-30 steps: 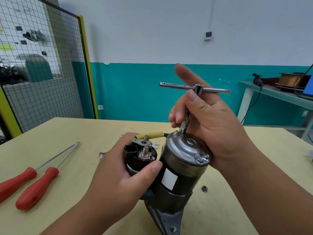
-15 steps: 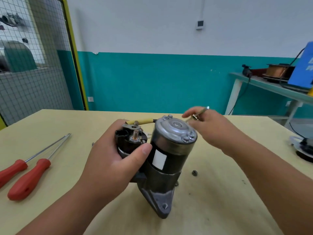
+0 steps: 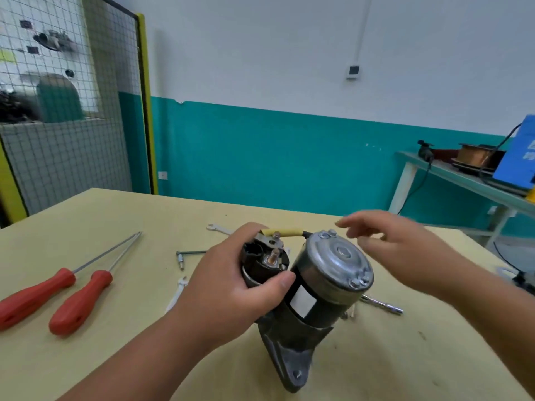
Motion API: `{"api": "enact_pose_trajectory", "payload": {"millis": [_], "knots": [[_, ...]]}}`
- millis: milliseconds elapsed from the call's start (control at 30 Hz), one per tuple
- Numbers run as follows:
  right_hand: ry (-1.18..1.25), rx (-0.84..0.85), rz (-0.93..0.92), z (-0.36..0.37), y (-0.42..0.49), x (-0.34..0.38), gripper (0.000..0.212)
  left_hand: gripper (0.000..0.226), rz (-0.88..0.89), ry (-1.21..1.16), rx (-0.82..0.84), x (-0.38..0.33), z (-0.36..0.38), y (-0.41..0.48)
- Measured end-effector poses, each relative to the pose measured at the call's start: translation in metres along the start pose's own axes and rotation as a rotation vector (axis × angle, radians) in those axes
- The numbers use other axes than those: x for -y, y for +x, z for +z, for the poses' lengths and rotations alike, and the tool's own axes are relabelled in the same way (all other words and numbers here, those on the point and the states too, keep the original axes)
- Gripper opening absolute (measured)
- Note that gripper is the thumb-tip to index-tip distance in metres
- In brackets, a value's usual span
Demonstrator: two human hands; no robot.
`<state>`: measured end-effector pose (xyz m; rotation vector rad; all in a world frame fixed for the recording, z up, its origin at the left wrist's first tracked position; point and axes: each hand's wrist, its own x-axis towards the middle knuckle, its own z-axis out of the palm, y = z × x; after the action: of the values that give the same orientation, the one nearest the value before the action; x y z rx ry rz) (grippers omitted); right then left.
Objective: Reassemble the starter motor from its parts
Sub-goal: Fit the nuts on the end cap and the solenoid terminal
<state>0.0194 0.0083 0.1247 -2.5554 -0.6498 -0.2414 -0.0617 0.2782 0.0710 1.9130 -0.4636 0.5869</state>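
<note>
The starter motor [image 3: 327,273] stands tilted on the yellow table [image 3: 115,328], its silver end cap facing up and its mounting foot on the tabletop. My left hand [image 3: 231,287] grips the black solenoid on its left side, thumb across the front. A yellow-sleeved lead [image 3: 286,232] runs from the solenoid terminal to the motor body. My right hand [image 3: 399,250] hovers just right of the end cap, fingers loose and holding nothing. The T-handle socket driver [image 3: 382,303] lies on the table behind the motor's right side.
Two red-handled screwdrivers [image 3: 55,296] lie at the left. An L-shaped key [image 3: 185,256], a flat wrench [image 3: 215,228] and a white part [image 3: 176,293] lie behind my left hand. A wire-mesh guard stands far left; a bench with a blue box is at the right.
My right hand carried the T-handle driver off the end cap, put it down on the table to the right and now hovers with nothing in it. The left hand kept its hold.
</note>
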Motion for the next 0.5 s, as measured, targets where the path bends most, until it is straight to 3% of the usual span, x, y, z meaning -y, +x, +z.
{"api": "enact_pose_trajectory", "payload": {"millis": [67,100,267,500], "knots": [[0.235,0.014,-0.116,-0.029,0.007,0.051,0.030,0.034,0.010,0.002,0.019,0.001,-0.001,0.000],[0.235,0.079,-0.177,-0.038,0.010,0.073,0.034,0.034,0.016,0.004,0.029,0.001,-0.001,-0.001],[-0.146,0.417,-0.263,-0.032,0.028,0.126,0.023,0.039,0.069,0.024,0.038,-0.002,-0.001,-0.002],[0.176,0.411,-0.193,-0.026,0.026,0.110,0.017,0.034,0.120,0.026,0.047,-0.002,0.000,-0.001]]}}
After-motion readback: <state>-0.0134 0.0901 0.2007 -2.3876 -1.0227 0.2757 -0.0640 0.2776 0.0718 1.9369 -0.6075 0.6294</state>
